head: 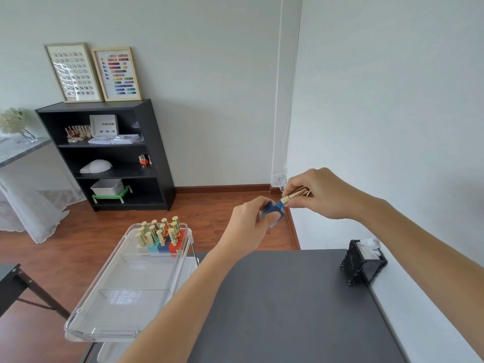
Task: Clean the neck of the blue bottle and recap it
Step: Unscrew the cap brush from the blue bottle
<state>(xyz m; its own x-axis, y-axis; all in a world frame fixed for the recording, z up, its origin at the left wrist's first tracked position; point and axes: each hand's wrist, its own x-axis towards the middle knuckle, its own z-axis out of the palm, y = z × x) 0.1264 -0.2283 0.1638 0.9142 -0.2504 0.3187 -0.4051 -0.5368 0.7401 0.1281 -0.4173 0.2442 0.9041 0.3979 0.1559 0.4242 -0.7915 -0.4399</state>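
My left hand [248,226] grips a small blue square bottle [273,209], held in the air beyond the far edge of the dark table and tilted with its neck toward the right. My right hand [318,193] pinches the gold cap [294,196] by its sides. The cap sits at the bottle's neck, and a short blue stretch of neck [280,204] shows between cap and bottle body. I cannot tell whether the cap is screwed on or just touching.
A clear tray [123,292] on a cart at the left holds several gold-capped polish bottles [159,235] at its far end. A black holder with white pads [365,260] stands at the table's right edge. The dark table top [288,310] lies below my arms. A black shelf [104,153] stands against the far wall.
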